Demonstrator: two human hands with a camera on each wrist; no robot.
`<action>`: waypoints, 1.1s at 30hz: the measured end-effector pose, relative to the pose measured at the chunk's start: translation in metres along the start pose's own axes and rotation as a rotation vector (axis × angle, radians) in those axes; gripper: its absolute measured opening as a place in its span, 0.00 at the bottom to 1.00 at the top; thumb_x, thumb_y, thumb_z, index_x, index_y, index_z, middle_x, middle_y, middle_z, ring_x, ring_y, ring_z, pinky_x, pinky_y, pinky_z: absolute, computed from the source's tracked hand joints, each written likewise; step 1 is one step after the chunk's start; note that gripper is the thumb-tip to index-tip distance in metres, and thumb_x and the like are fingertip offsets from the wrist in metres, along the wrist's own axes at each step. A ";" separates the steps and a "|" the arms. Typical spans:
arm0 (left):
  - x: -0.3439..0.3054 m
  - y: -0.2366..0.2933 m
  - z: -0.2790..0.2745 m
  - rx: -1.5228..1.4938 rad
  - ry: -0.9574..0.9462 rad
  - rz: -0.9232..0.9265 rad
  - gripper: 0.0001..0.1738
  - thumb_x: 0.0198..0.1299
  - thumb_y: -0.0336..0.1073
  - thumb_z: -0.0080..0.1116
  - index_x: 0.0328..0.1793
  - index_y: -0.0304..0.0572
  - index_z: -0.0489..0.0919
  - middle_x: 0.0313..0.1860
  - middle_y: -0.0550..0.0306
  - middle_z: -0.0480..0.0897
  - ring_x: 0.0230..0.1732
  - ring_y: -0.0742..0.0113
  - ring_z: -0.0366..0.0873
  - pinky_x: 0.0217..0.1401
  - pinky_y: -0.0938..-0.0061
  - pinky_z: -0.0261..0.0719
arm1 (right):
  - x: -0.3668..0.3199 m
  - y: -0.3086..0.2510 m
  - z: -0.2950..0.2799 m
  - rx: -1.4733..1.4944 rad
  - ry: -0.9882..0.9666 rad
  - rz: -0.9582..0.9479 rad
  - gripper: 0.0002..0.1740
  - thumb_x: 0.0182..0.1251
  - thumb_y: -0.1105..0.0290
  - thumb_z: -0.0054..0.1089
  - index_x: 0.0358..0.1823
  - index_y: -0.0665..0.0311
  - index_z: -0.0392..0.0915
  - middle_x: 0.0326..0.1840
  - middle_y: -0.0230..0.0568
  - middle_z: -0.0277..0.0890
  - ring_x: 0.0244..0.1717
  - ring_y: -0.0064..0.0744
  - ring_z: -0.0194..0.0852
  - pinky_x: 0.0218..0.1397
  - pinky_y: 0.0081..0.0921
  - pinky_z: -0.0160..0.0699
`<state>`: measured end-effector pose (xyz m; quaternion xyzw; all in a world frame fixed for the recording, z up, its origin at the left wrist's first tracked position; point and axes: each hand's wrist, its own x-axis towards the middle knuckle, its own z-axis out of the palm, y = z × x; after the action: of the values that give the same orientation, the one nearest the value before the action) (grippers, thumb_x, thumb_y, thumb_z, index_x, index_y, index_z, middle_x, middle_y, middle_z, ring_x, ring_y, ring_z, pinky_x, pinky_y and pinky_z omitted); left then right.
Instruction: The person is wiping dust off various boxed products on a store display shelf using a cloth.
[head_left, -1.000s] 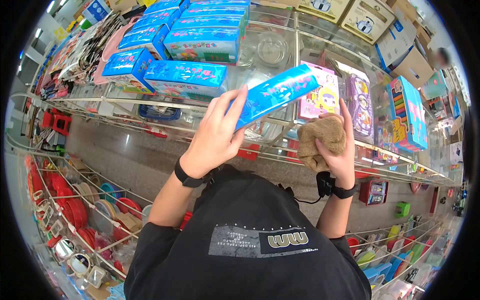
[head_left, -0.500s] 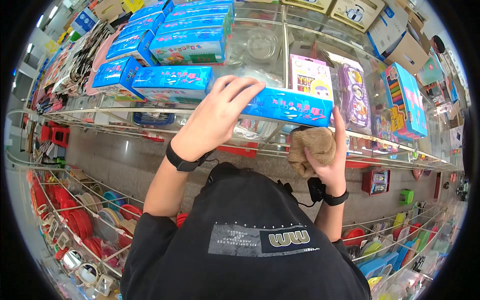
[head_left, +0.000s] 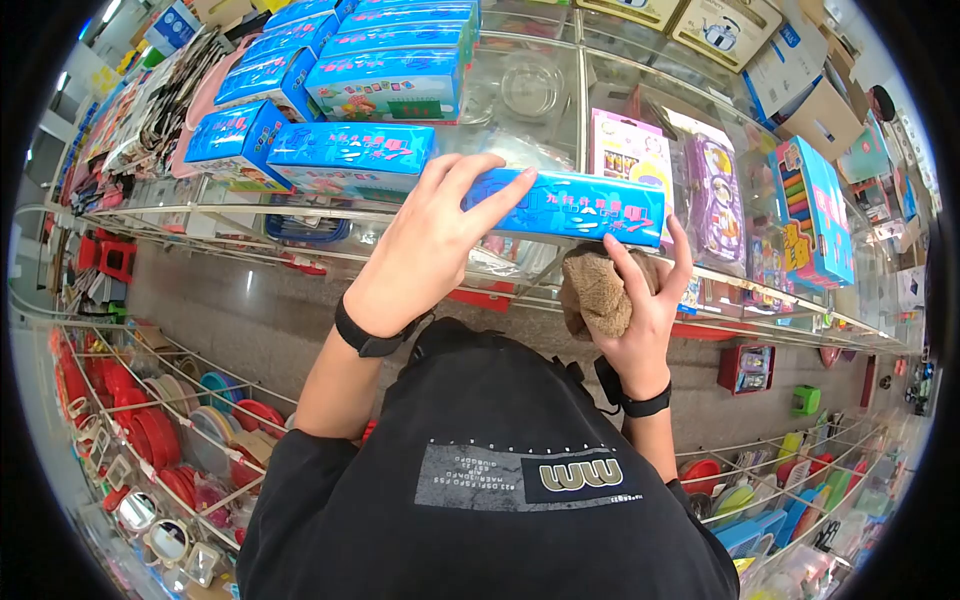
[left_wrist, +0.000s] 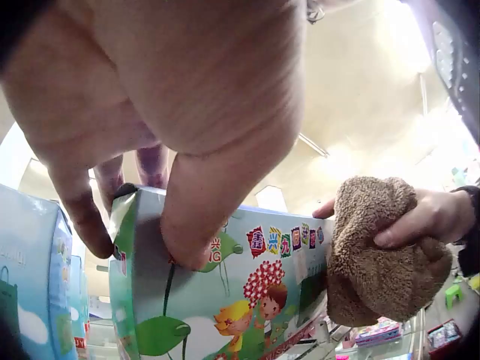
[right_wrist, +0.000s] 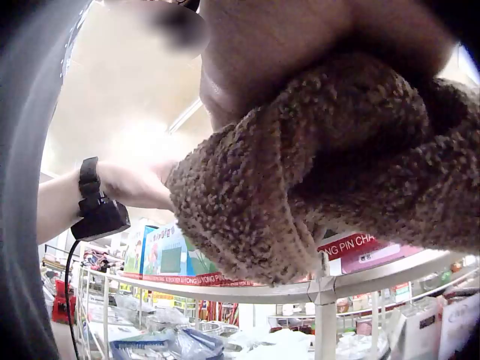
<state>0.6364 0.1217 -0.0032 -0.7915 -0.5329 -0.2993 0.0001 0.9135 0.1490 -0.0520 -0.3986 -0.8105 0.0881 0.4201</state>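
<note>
My left hand (head_left: 425, 235) grips the left end of a long blue cardboard box (head_left: 590, 212), thumb on the near side and fingers over the top. In the left wrist view the side of this box (left_wrist: 247, 277) carries cartoon children and a red flower. The box lies level along the front edge of the glass shelf. A brown, fluffy cleaning cloth (head_left: 597, 290) is bunched in my right hand (head_left: 645, 325), just below the box's right end. Fingertips of that hand reach up to the box's near edge. The cloth (right_wrist: 240, 195) hides most of the right palm in the right wrist view.
Several similar blue boxes (head_left: 385, 85) stand in rows at the back left. Right of the held box are a pink picture pack (head_left: 632, 150), a purple packaged set (head_left: 713, 190) and a blue box with coloured pens (head_left: 812, 212). Wire racks of goods stand behind me.
The blue box was tilted up to the right and has come down level along the shelf edge. My right hand has moved left with the cloth, its fingers now at the box's near side.
</note>
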 end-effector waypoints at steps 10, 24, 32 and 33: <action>-0.001 -0.001 0.004 0.005 0.042 0.000 0.44 0.55 0.13 0.59 0.80 0.50 0.80 0.70 0.43 0.77 0.70 0.39 0.75 0.74 0.51 0.76 | 0.006 -0.016 -0.005 -0.065 -0.068 0.063 0.33 0.44 0.72 0.82 0.58 0.60 0.89 0.44 0.44 0.72 0.46 0.47 0.77 0.51 0.41 0.81; 0.013 -0.007 0.001 0.021 0.052 0.047 0.39 0.60 0.26 0.71 0.81 0.48 0.79 0.69 0.44 0.78 0.69 0.40 0.77 0.72 0.50 0.77 | 0.013 -0.015 0.014 0.118 -0.191 0.074 0.43 0.51 0.69 0.81 0.71 0.62 0.74 0.55 0.54 0.85 0.53 0.58 0.87 0.56 0.47 0.87; 0.033 0.004 -0.002 0.177 0.022 0.068 0.36 0.50 0.34 0.81 0.69 0.37 0.84 0.63 0.48 0.82 0.64 0.45 0.81 0.66 0.52 0.80 | 0.013 -0.008 0.019 0.164 -0.163 0.060 0.41 0.50 0.70 0.81 0.70 0.61 0.76 0.54 0.53 0.85 0.53 0.59 0.86 0.57 0.48 0.86; 0.034 0.006 -0.004 0.189 0.012 0.068 0.36 0.50 0.33 0.81 0.68 0.37 0.84 0.63 0.48 0.83 0.63 0.45 0.81 0.66 0.53 0.81 | 0.013 -0.007 0.019 0.167 -0.163 0.054 0.42 0.50 0.70 0.81 0.70 0.61 0.76 0.54 0.53 0.85 0.53 0.59 0.86 0.58 0.48 0.86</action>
<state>0.6483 0.1468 0.0179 -0.8039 -0.5314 -0.2523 0.0880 0.8909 0.1577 -0.0531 -0.3754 -0.8206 0.1987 0.3823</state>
